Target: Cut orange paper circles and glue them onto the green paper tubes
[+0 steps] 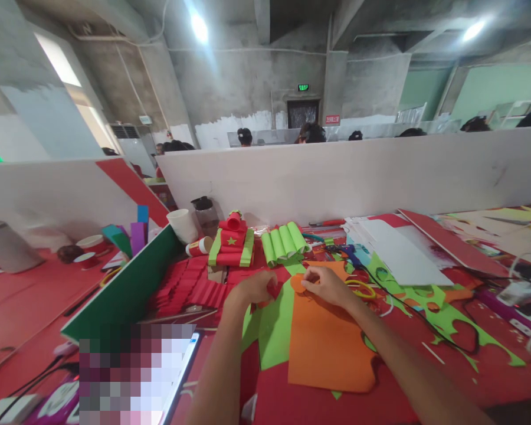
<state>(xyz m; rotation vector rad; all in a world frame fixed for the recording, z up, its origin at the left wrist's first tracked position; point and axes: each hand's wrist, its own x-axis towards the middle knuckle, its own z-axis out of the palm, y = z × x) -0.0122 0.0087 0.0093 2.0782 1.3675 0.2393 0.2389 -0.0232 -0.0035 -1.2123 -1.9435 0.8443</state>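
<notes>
My right hand (325, 284) pinches the edge of a small orange paper circle (297, 284) over the top of an orange sheet (330, 354). The sheet has a curved bite cut out of its lower right corner. My left hand (262, 287) is closed, its fingers curled toward the table. A bit of orange shows below it, but what it holds is hidden. Under both hands lie green sheets (274, 333) and red paper. Ahead stand a red and green paper model (232, 242) with a star on it and several green paper rolls (285, 243) side by side.
Pleated red paper (188, 289) and a green board (124, 289) are on the left, near a partly pixelated phone (177, 378). Cut green scraps (464, 336), a blue glue gun (351, 255) with its cord and yellow-handled scissors (360, 289) lie right. A white partition (358, 177) closes the back.
</notes>
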